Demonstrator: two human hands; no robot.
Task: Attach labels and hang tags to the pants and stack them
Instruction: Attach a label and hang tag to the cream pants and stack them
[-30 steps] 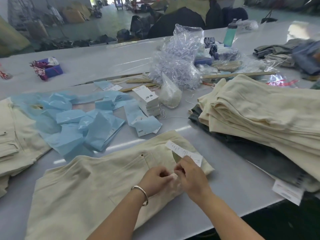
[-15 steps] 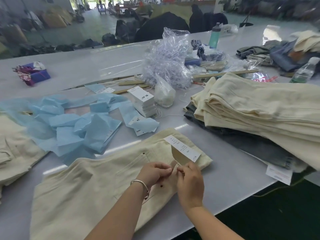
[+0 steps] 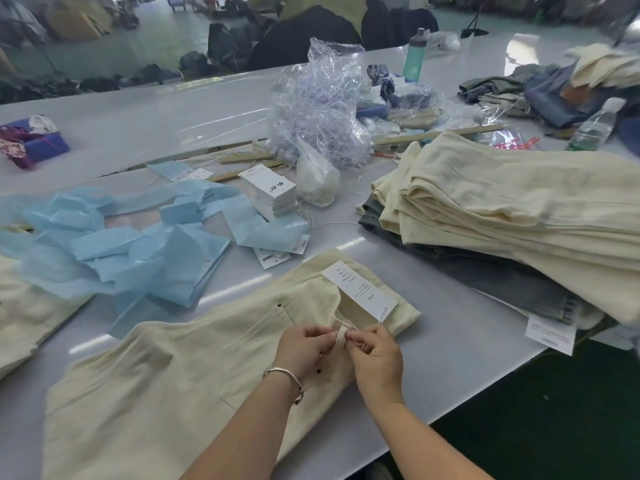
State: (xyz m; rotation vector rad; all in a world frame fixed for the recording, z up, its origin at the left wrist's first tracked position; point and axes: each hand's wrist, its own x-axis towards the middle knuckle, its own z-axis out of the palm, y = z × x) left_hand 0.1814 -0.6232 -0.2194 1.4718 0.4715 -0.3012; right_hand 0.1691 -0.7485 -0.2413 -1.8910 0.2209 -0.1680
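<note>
Cream pants (image 3: pixel 166 386) lie flat on the grey table in front of me, waistband to the right. A white hang tag (image 3: pixel 360 289) rests on the waistband. My left hand (image 3: pixel 304 348), with a silver bracelet on its wrist, and my right hand (image 3: pixel 375 358) meet at a belt loop (image 3: pixel 341 336). Both pinch the loop between finger and thumb. A pile of white hang tags (image 3: pixel 270 188) stands further back. Folded cream pants are stacked (image 3: pixel 519 209) at the right, over darker jeans.
Crumpled blue tissue sheets (image 3: pixel 131 244) spread at the left. A clear bag of plastic ties (image 3: pixel 318 109), a small white bag (image 3: pixel 317 178), wooden sticks and two bottles sit behind. More cream pants (image 3: pixel 20 313) lie at the far left. The table edge runs near right.
The hang tag now lies fully on the waistband, and both hands have drawn the belt loop up between them. The camera has shifted slightly.
</note>
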